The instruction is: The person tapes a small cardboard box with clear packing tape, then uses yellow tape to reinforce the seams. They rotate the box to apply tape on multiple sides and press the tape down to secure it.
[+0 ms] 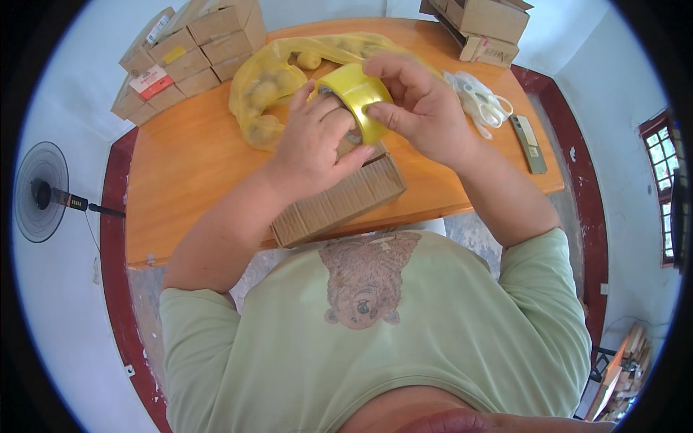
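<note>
Above the table, both hands hold a wide roll of yellow packing tape (370, 88). The fingers of my left hand (310, 141) reach into the roll's core. My right hand (426, 108) grips the outer side, its thumb pressed on the tape face and its fingers bent over the far edge. Under the hands a long brown cardboard box (343, 202) lies slantwise at the table's near edge, partly hidden by my left hand. Just behind the tape is a yellow mesh bag (249, 94) with several round, yellowish potato-like pieces (309, 60) in it.
White-handled scissors (491, 108) lie by a clear plastic bag at the right of the wooden table (188, 191). A flat grey-green device (529, 144) is beside them. Small cartons (184, 61) are stacked at far left, more boxes (487, 29) at far right. A fan (43, 193) stands left.
</note>
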Available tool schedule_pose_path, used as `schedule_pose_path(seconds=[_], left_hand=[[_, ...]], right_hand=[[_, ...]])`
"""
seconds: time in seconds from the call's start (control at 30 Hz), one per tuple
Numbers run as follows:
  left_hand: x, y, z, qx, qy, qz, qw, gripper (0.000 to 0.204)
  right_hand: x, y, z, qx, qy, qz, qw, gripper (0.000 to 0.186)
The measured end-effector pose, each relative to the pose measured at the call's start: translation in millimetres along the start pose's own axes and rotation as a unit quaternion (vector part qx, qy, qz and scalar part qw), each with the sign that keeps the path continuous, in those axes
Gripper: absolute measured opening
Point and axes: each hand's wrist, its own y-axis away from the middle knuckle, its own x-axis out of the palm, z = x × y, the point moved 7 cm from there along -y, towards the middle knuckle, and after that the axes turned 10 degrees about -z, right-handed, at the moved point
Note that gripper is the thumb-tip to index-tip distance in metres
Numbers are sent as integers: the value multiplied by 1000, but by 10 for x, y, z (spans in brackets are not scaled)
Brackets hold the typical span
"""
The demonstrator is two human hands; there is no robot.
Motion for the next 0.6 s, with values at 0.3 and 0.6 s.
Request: schedule_pose_path(seconds=[0.3,0.6], left_hand=[[-132,5,-134,30,-31,49,998,18],[-238,46,-93,-24,127,-18,992,26]], right_hand=[[3,-36,146,-126,263,84,953,13],[8,-55,397,-174,312,-29,934,9]])
